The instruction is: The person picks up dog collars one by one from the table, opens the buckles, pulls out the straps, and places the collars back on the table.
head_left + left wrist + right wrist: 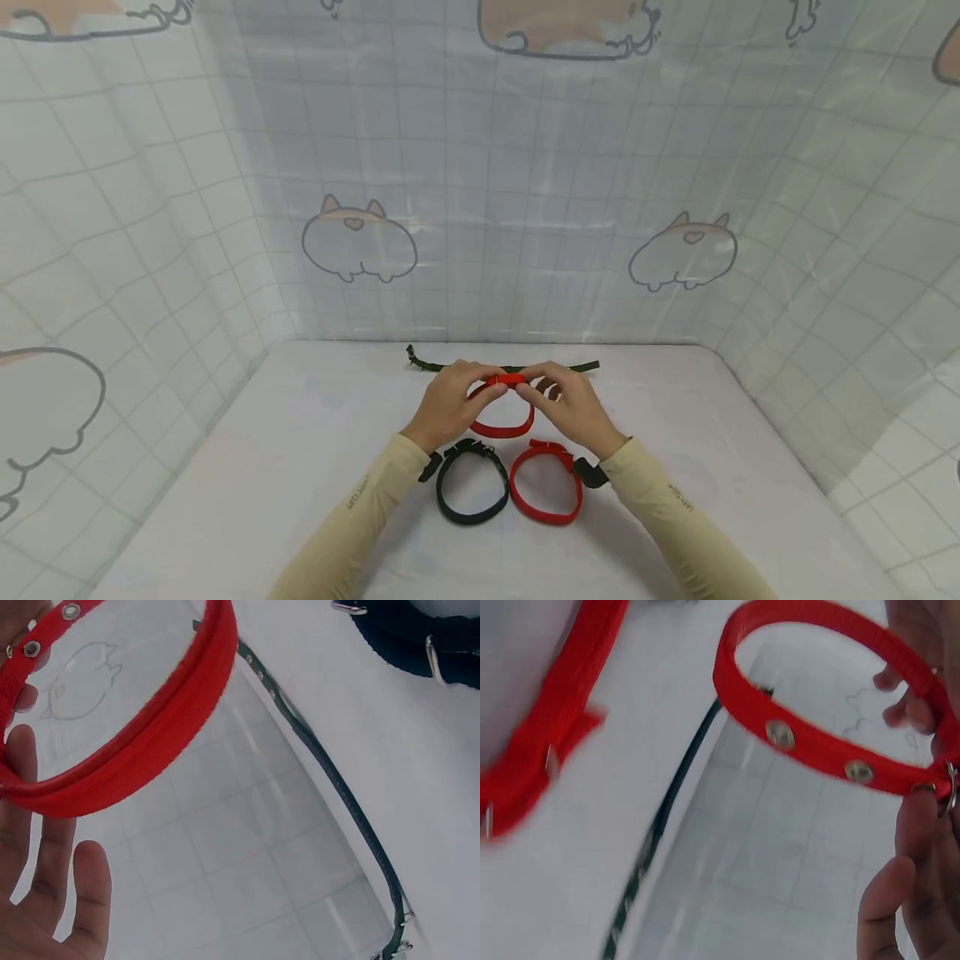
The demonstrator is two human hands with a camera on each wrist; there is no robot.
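Both hands grip a red collar (501, 432) by its far side, above the tabletop. It is bent into a loop. My left hand (450, 407) pinches it from the left, with the lower fingers extended in the left wrist view. Opposite it, my right hand (572, 410) holds the end with a metal ring, close to the left fingertips. Metal eyelets show along the red collar (750, 712) in the right wrist view. Nearer the body, a black collar (468, 518) and a second red collar (547, 518) lie side by side as closed loops.
Behind the hands, a dark green collar (587, 367) lies stretched out near the back edge of the white table (300, 433). Curtains with a grid and dog drawings (360, 242) stand at the back and both sides.
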